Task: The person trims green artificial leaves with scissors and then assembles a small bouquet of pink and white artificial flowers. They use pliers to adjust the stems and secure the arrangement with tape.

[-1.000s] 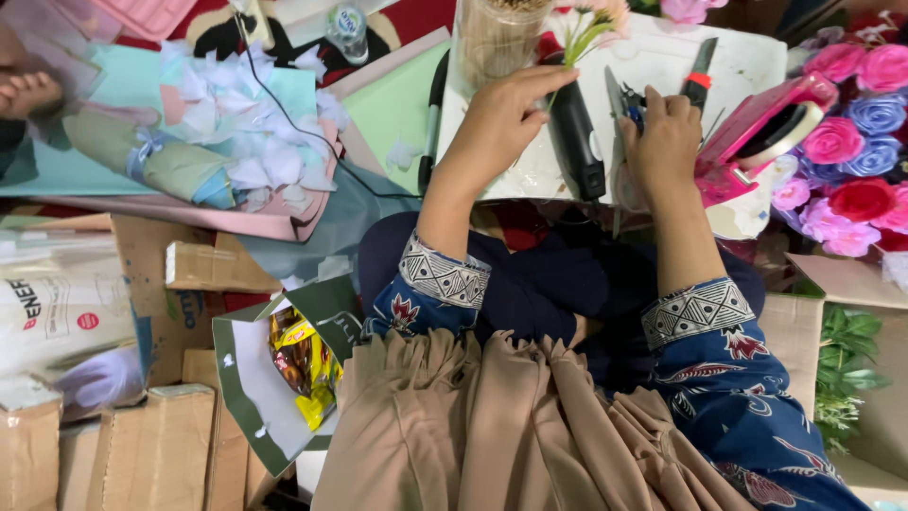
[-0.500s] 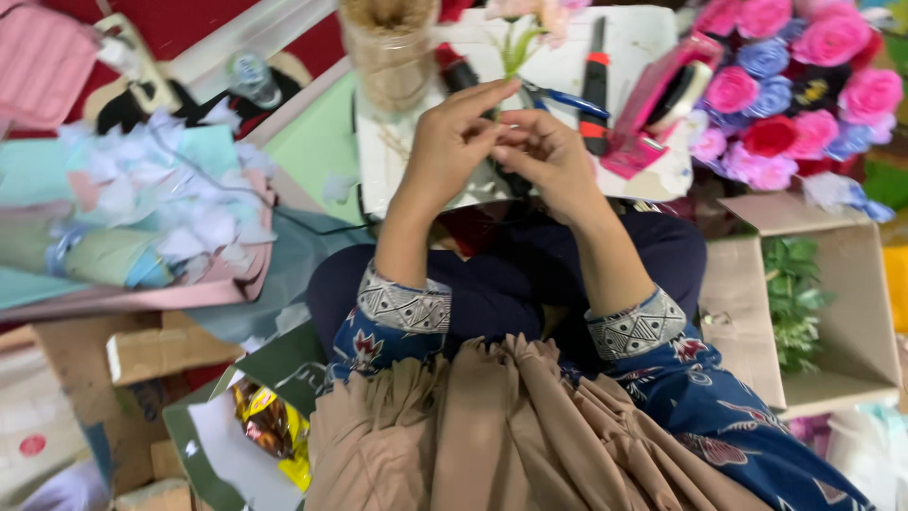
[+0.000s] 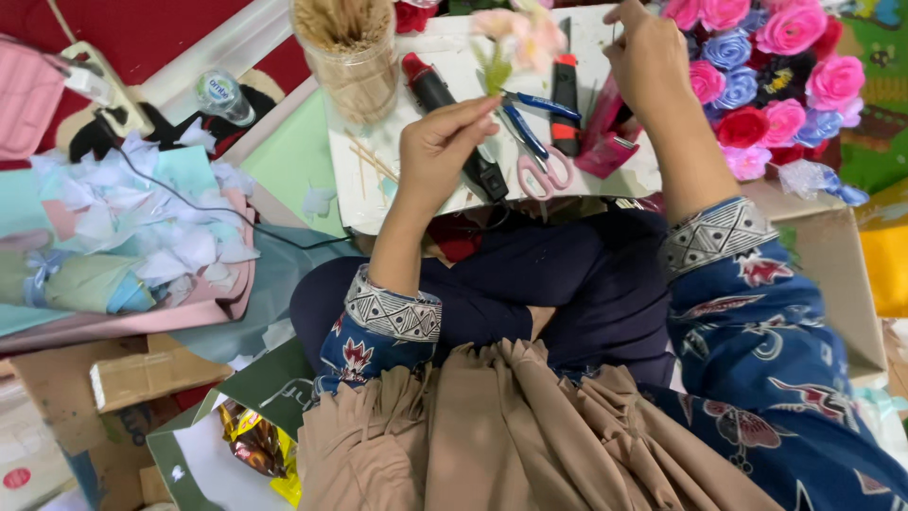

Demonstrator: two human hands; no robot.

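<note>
From the head camera, looking down over a lap of tan pleated cloth and dark blue patterned sleeves, the left hand [image 3: 437, 151] is raised over a white board [image 3: 397, 203] that serves as a work surface, its thumb and fingertips pinched together on the green stem of a pale pink paper flower [image 3: 520, 38] — the bloom stands up and away from the hand, near the board's far edge. The right hand [image 3: 653, 57] reaches further out, above the board's far right part, with the fingers curled; something thin seems to be held at the fingertips, but I cannot tell what, nor how tightly. Between the two hands lie a black glue gun with a red tip [image 3: 454, 123], pink-handled scissors [image 3: 539, 151], blue-handled pliers [image 3: 539, 102] and a black and orange utility cutter [image 3: 566, 90], all on the board. Just beside the right wrist sits a folded magenta paper piece [image 3: 610, 142]. A clear plastic jar full of thin wooden sticks [image 3: 352, 52] stands at the board's far left corner. To the right of the board a cluster of paper roses in pink, red and blue [image 3: 776, 66] is packed together — touching one another. To the left, a heap of pastel paper scraps [image 3: 142, 218] lies well apart from both hands.
</note>
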